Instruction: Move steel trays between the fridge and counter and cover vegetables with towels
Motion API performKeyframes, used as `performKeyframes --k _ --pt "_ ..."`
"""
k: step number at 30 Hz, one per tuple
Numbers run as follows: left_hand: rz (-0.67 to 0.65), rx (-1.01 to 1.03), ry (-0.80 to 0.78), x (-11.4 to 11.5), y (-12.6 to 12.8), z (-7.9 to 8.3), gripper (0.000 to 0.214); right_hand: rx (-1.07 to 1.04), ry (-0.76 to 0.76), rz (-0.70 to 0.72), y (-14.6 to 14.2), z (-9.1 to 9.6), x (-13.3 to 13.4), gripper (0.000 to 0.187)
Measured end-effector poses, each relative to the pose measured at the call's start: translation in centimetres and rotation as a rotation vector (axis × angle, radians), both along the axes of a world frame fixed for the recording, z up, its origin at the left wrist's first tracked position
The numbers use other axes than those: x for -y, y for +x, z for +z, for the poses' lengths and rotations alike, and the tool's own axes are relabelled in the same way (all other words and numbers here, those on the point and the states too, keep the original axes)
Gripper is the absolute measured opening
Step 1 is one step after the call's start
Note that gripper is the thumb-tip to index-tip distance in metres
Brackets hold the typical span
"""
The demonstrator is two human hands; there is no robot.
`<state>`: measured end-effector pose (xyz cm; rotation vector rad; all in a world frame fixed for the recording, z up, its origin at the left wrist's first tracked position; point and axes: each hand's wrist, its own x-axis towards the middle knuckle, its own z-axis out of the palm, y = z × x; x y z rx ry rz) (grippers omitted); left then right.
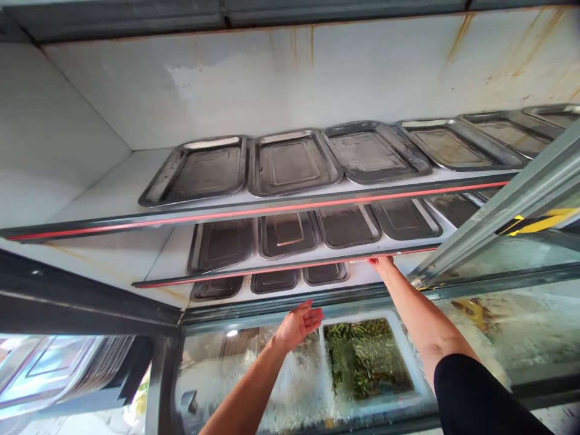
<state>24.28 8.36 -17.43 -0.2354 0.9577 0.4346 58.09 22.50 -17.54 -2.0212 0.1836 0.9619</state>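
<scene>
I look into a white display cabinet with sloping shelves. My left hand (299, 323) is raised in front of the lowest shelf, fingers stretched out and holding nothing. My right hand (379, 261) reaches under the front edge of the middle shelf (290, 264), where only the heel of the hand shows and the fingers are hidden behind the red-striped rim. Empty steel trays (287, 232) lie in a row on that shelf. More steel trays (293, 162) fill the top shelf.
A glass-topped chest below holds a white tub of green vegetables (365, 356). A stack of steel trays (58, 368) sits at the lower left. A tilted sliding glass frame (502, 211) crosses the right side. Smaller trays (274, 281) lie on the lowest shelf.
</scene>
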Motion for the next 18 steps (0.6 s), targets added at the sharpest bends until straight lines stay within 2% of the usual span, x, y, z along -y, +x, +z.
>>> performKeyframes --k 5,12,18 --pt "-0.117 0.044 0.009 0.8 0.3 0.2 0.056 -0.006 -0.014 0.03 -1.0 1.5 0.9 0.019" --pt "-0.128 0.012 0.047 0.2 1.6 0.7 0.061 0.045 -0.036 0.075 -2.0 3.9 4.6 0.018" --pt "-0.159 0.006 0.107 -0.7 2.4 1.7 0.064 0.08 -0.088 0.1 -1.2 3.5 5.7 0.021"
